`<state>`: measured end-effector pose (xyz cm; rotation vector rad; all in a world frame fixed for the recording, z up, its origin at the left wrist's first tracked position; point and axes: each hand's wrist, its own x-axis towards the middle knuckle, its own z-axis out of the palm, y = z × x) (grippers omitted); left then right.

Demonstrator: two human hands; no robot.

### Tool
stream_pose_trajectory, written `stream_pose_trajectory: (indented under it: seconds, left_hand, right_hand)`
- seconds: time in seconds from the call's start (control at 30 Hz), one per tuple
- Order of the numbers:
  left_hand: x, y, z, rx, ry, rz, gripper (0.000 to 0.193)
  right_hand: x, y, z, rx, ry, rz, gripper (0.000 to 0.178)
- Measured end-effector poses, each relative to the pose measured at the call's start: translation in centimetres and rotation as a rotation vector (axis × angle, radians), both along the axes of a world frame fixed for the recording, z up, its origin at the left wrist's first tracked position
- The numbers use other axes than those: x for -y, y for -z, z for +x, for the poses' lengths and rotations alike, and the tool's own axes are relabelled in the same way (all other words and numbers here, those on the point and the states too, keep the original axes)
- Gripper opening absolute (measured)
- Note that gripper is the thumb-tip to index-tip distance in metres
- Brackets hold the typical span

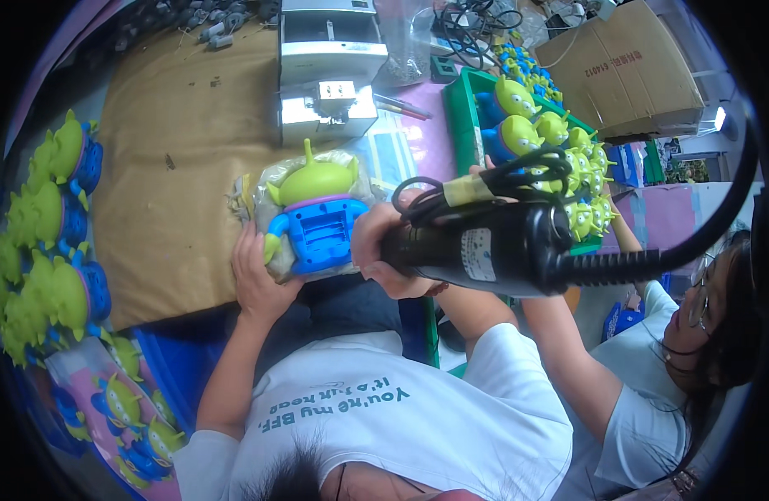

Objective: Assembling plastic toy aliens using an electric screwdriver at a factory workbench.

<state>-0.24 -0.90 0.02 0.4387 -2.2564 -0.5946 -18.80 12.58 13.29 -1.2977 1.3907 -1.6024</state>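
Note:
A green toy alien figure [317,179] with a blue body lies back side up on a clear-plastic-covered pad in front of me. Its back shows an open rectangular compartment [319,233]. My left hand [263,271] grips the figure's left side, fingers by its blue arm and green hand. Wrapped round the front of a black corded power tool, which looks like an electric screwdriver [476,250], my right hand [386,246] is at the figure's right edge. The tool's tip is hidden by that hand. A taped coil of black cable [493,188] sits on the tool.
Several alien figures [55,217] stand along the left side. At the right, a green crate [463,125] holds more figures. A metal block fixture [327,108] stands beyond the pad on brown paper [176,167]. A co-worker [651,401] reaches in from the right, near the crate.

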Motion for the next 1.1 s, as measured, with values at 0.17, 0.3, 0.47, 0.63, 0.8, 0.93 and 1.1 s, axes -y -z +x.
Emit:
stream_pose_trajectory:
  seconds: [0.17, 0.3, 0.47, 0.63, 0.8, 0.93, 1.1]
  left_hand:
    - [0.0, 0.0, 0.0, -0.017, -0.005, -0.011, 0.088]
    - [-0.1, -0.2, 0.2, -0.012, -0.005, 0.009, 0.086]
    - [-0.1, -0.3, 0.5, -0.01, -0.009, 0.042, 0.089]
    - [0.1, -0.5, 0.8, 0.017, 0.011, 0.043, 0.096]
    - [0.1, -0.4, 0.6, -0.013, 0.012, 0.058, 0.093]
    - [0.3, -0.4, 0.5, -0.023, 0.014, 0.058, 0.091]
    - [0.2, -0.4, 0.6, -0.001, 0.008, 0.067, 0.091]
  right_hand:
    - [0.5, 0.0, 0.2, -0.006, -0.009, 0.019, 0.021]
    - [0.5, -0.3, -0.5, -0.04, -0.075, 0.069, 0.021]
    - [4.6, -5.9, -2.4, 0.216, 0.084, -0.304, 0.011]
    - [12.3, -7.3, -7.9, 0.073, 0.393, -0.461, 0.016]
    - [16.9, -4.8, -11.3, -0.016, 0.419, -0.332, 0.032]
    - [17.7, -4.3, -11.1, 0.005, 0.403, -0.16, 0.03]
    - [14.3, -6.9, -8.3, 0.163, 0.296, -0.148, 0.045]
